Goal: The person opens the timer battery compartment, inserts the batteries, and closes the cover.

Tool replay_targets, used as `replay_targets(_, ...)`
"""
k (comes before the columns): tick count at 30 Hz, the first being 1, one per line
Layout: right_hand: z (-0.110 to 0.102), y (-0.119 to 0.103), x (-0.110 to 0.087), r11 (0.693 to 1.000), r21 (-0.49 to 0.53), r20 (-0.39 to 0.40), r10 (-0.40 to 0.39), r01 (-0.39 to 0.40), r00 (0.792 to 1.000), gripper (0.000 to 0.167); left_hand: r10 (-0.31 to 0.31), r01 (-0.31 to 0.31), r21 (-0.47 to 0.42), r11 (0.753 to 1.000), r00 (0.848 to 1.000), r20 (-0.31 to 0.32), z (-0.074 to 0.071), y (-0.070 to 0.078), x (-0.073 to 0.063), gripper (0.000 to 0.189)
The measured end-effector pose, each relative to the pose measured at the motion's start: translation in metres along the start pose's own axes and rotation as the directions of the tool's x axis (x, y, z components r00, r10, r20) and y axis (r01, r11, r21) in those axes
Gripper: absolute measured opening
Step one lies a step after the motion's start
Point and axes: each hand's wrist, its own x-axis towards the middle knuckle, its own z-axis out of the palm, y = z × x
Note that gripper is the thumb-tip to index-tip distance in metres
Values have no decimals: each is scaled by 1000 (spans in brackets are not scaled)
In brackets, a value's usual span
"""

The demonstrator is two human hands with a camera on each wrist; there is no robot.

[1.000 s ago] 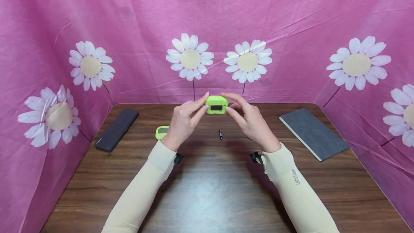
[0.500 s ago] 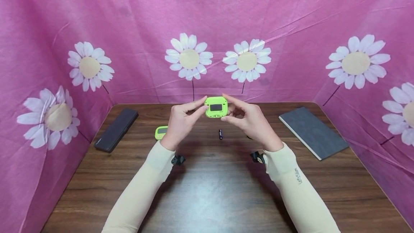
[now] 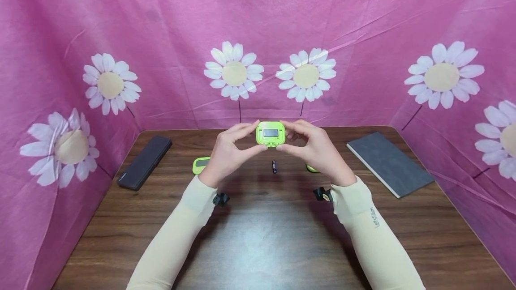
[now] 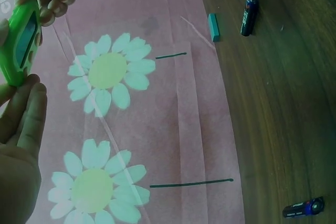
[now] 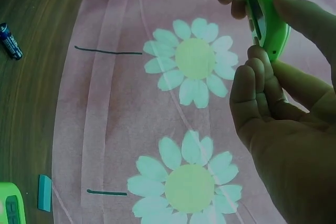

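A lime-green digital timer (image 3: 271, 134) is held up over the far part of the table, between both hands. Its back, with a grey rectangular panel, faces the head camera; the screen and buttons show in both wrist views. My left hand (image 3: 229, 147) pinches its left side, thumb at the lower edge and index finger at the upper corner. On the opposite side my right hand (image 3: 316, 147) grips it the same way. Below it on the table lies a small dark battery (image 3: 274, 167). Another battery (image 4: 303, 208) shows in the left wrist view.
A second green timer (image 3: 199, 165) lies beside the left wrist. Part of another green object (image 3: 311, 168) shows by the right hand. A small teal block (image 4: 213, 27) lies near the back edge. A black case (image 3: 145, 162) is at left, a dark notebook (image 3: 390, 164) at right.
The timer has tilted so its back faces the head camera more squarely. Both thumbs have shifted down from its sides to its lower edge.
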Motion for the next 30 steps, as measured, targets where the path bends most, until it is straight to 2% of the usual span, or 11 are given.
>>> replay_targets(7, -1, 1, 2, 1000, 11, 8, 7, -8, 1000, 61, 84, -84, 54, 995, 996, 5, -3, -3, 1, 66)
replay_targets(10, -1, 2, 1, 1000, 22, 12, 10, -10, 1000, 61, 102, -102, 74, 992, 995, 4, -3, -4, 1, 63)
replay_targets(21, -1, 5, 1, 997, 47, 53, 51, -53, 997, 59, 77, -76, 63, 995, 997, -5, -3, -7, -1, 57)
replay_targets(30, 1, 10, 3, 992, 76, 69, 92, -97, 993, 56, 42, -43, 68, 997, 999, 15, -1, -9, -1, 56)
